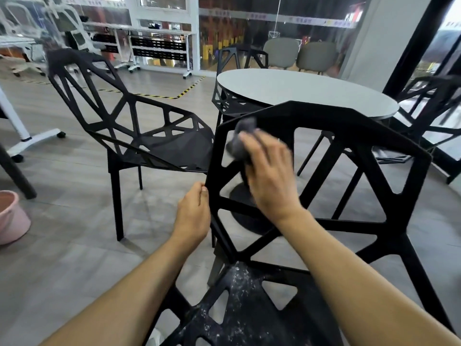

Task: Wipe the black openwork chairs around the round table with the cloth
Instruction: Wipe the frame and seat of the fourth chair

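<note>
At 6 o'clock, nearest, a black openwork chair (321,151): angular struts framing triangular gaps, matte, the seat speckled with pale dust, the backrest rising toward 12 o'clock. At its left edge, near 9 o'clock of the backrest, left hand (193,216) gripping the rim, fingers curled round behind, thumb in front. Higher, toward 11 o'clock of the backrest, right hand (268,176) motion-blurred, fingers bent over a bunched grey cloth (243,138), pressing it against the upper-left strut; cloth bulging out beyond the fingertips. Beyond, at 12 o'clock, round table (299,92) with a pale grey top. At 10 o'clock, second black chair (129,121). At 8 o'clock, pink bucket (11,216) on the floor. Far glass-band lettering too blurred to read.
</note>
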The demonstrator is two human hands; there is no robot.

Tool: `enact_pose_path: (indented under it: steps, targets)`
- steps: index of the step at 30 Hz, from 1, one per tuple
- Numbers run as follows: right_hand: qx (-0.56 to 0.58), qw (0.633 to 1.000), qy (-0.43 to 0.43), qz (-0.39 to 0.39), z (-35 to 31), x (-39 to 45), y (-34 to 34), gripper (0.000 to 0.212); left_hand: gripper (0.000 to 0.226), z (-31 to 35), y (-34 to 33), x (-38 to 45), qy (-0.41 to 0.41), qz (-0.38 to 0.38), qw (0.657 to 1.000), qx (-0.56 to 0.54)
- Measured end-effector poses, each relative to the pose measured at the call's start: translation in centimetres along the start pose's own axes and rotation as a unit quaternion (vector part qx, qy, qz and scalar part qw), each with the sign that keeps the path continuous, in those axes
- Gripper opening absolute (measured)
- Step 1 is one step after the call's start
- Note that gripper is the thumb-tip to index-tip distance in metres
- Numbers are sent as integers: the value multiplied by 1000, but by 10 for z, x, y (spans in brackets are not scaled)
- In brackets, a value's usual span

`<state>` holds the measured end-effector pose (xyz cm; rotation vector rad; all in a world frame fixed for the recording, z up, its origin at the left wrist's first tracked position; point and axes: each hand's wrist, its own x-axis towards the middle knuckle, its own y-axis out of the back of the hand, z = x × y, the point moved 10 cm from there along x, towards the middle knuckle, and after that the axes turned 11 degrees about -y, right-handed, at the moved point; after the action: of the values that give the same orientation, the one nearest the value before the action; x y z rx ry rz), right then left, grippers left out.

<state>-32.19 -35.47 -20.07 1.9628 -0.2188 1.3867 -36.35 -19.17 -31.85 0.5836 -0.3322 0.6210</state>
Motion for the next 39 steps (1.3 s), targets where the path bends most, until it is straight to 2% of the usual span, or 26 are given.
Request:
enact_pose_path:
  steps: [2,3,5,8,12,15,17,20,22,24,26,28,29,31,33,36,39]
  targets:
    - [-12,993,-82,78,33,37,27,46,29,-3,-1,-1,18,-3,1000,2]
    - [-19,988,-123,90,50,52,30,46,30,-4,-1,-1,24,-4,1000,6]
    - [-23,984,-162,67,68,68,19,46,30,-3,-2,-1,29,-5,1000,10]
    - [28,991,-126,20,35,51,-19,48,29,-1,-2,0,30,-7,999,23]
    - [57,997,22,-39,-44,6,-51,50,24,1,0,0,9,2,1000,19]
    - [17,990,121,-72,-53,-5,-48,51,24,-3,0,1,12,3,1000,12]
    - [-23,991,118,-63,-29,-3,-33,50,26,-1,-1,1,0,-1,1000,23]
    - [-92,995,27,7,35,6,3,48,29,-4,-3,1,4,-4,999,37]
    - [-96,995,9,6,58,8,12,46,24,-3,-3,-1,11,-3,999,37]
    - [-80,997,2,-23,66,5,7,46,19,21,11,0,-56,51,992,105]
    - [-74,997,-3,-37,68,-4,3,47,35,76,23,3,-217,112,945,219]
    - [-88,995,3,-43,70,-18,-1,45,43,119,0,13,-360,65,889,275]
    - [-94,994,10,-46,72,-23,-4,44,46,129,-17,21,-388,16,873,296]
    - [-107,992,19,-58,75,-32,-9,45,50,126,-46,38,-370,-66,866,330]
    - [-125,990,19,-69,80,-45,-13,47,58,117,-60,48,-322,-100,876,344]
    - [-143,982,31,-118,85,-96,-18,54,76,112,-67,50,-300,-112,871,373]
    - [-125,980,-48,-150,97,-155,-13,52,80,111,-63,45,-301,-83,874,373]
